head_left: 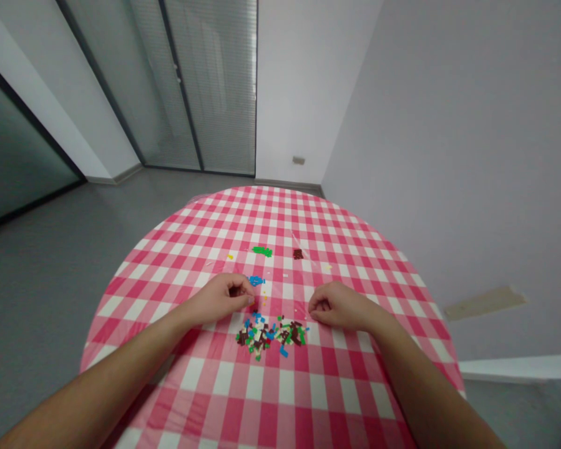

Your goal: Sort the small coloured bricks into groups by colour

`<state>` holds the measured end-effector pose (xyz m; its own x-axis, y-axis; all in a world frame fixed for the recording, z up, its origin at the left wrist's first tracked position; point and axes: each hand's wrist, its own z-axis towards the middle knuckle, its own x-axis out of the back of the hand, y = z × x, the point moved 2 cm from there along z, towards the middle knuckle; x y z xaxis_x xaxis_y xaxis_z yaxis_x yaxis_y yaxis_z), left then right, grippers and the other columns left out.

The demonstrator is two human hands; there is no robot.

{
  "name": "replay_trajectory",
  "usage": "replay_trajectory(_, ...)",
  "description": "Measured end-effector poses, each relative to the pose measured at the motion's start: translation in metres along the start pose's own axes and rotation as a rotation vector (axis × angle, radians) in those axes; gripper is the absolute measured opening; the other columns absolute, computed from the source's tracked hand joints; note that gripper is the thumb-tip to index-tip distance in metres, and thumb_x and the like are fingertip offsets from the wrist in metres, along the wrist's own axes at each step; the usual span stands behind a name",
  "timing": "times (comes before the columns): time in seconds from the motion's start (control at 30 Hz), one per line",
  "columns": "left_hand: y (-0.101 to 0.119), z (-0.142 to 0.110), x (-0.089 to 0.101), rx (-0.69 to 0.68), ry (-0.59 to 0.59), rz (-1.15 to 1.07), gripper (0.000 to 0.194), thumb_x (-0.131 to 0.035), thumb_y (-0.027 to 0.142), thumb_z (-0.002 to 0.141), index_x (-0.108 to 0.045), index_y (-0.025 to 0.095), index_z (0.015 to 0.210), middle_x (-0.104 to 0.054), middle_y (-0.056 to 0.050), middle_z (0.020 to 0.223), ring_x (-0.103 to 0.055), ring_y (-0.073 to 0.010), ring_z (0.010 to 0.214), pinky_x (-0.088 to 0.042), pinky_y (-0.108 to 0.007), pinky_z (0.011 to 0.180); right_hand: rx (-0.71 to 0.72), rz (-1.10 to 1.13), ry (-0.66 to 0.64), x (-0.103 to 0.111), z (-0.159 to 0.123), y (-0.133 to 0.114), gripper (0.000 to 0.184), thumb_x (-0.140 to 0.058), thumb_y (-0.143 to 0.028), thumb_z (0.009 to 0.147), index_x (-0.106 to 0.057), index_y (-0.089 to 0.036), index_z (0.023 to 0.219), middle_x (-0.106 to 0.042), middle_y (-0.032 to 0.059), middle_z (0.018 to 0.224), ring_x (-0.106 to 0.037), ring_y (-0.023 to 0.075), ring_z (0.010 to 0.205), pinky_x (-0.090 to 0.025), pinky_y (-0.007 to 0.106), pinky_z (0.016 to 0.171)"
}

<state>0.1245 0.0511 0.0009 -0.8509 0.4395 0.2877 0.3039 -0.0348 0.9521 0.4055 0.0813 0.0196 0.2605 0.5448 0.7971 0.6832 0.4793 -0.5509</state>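
Observation:
A mixed pile of small blue, green, brown and cream pieces, like tiny building bricks (pixel 259 337), lies between my two hands, nearer to me. My left hand (pixel 221 298) is closed in a pinch just above the pile's left side. A dark spot shows at its fingertips, too small to name. Beside its knuckles is a small group of blue pieces (pixel 256 280). My right hand (pixel 339 305) rests on the cloth to the right of the pile, its fingers curled closed. Whatever it may hold is hidden.
Farther off lie green pieces (pixel 262 251), brown pieces (pixel 298 254), a yellow piece (pixel 230 257) and pale pieces (pixel 328 267). A red-and-white checked cloth (pixel 280 212) covers the round table. Behind stand glass partitions (pixel 214 93); a wall (pixel 448 156) rises at right.

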Motion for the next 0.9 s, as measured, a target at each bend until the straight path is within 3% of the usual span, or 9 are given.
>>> replay_trajectory(0.6, 0.002, -0.002, 0.001, 0.010, 0.001, -0.001, 0.018, -0.065, 0.032, 0.080, -0.064, 0.015, 0.078, -0.066, -0.006, 0.073, -0.062, -0.0193, 0.074, -0.046, -0.030, 0.068, -0.028, -0.036, -0.072, 0.001, -0.005, -0.008, 0.025, -0.055, -0.007, 0.072, -0.076, -0.018, 0.080, -0.072, 0.0030, 0.077, -0.060, 0.0128, 0.063, -0.040, 0.022, 0.056)
replay_trajectory(0.9, 0.002, -0.001, 0.001, 0.009, 0.013, -0.001, 0.015, -0.065, 0.030, 0.080, -0.064, 0.015, 0.077, -0.069, -0.007, 0.076, -0.063, -0.0201, 0.075, -0.047, -0.032, 0.068, 0.025, -0.100, -0.025, -0.003, -0.001, -0.013, 0.021, -0.055, -0.011, 0.077, -0.075, -0.017, 0.077, -0.071, 0.0047, 0.073, -0.057, 0.0128, 0.060, -0.036, 0.023, 0.055)
